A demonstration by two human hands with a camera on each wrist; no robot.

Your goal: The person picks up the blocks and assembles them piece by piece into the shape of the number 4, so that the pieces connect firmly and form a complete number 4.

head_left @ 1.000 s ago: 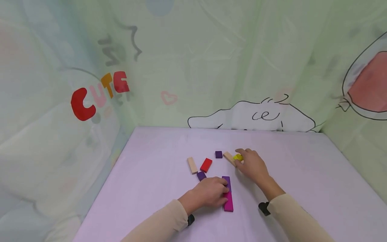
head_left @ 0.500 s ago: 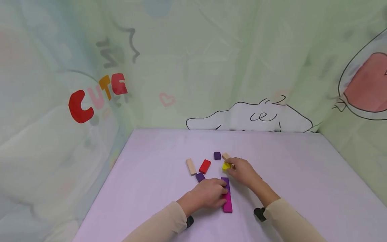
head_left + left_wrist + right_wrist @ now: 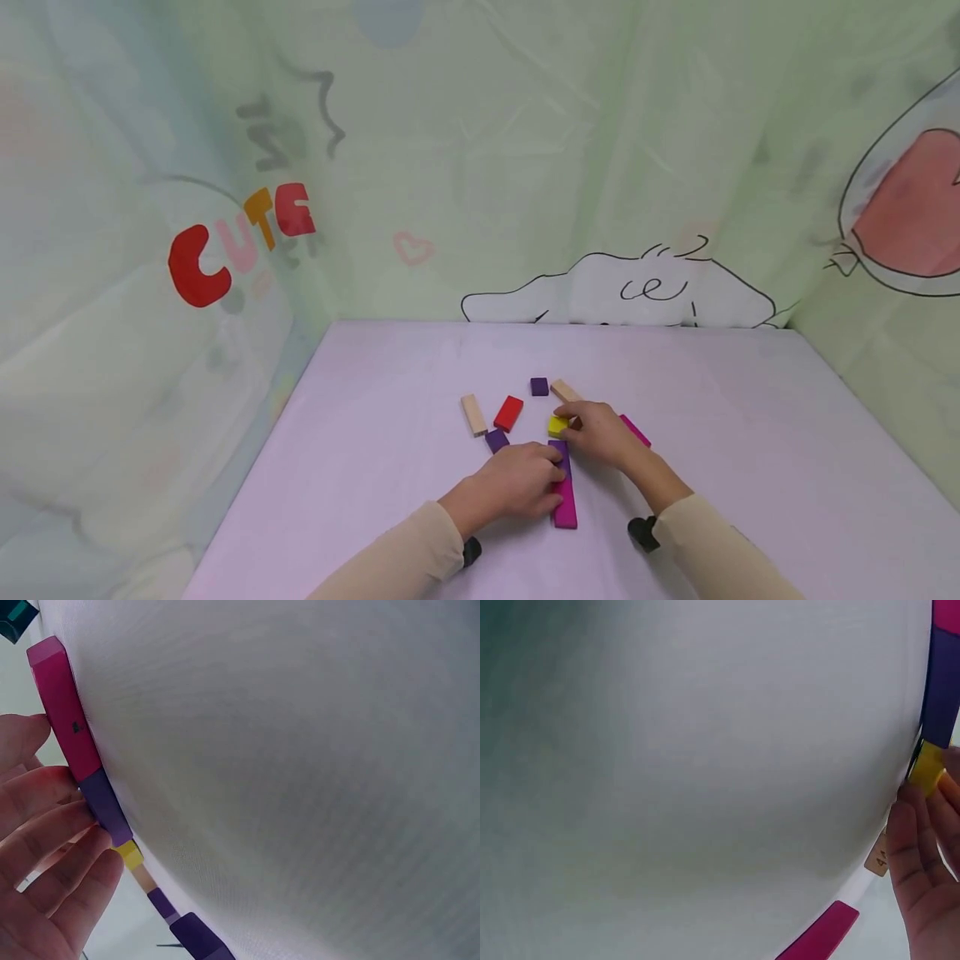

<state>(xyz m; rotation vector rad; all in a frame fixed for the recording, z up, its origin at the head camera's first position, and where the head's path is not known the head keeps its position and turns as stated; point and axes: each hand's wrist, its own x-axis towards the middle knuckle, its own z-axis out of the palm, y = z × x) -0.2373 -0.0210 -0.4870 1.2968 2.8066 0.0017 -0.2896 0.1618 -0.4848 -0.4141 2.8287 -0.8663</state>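
Note:
A purple block and a magenta block lie end to end in a line on the table. My left hand rests at their left side, fingertips touching both; in the left wrist view its fingers are fairly straight along the magenta block and purple block. Beyond the purple block's far end, my right hand pinches a small yellow block. From the right wrist, the yellow block appears against the purple block's end, though contact is hard to judge.
Left of the row lie a red block, a plain wooden block and a dark purple block. Farther back are another dark purple block and a wooden block. A second magenta block sits behind the right wrist.
My right hand has brought the yellow block from beside the back wooden block leftward and nearer, to the far end of the purple block. The left hand has stayed at the row.

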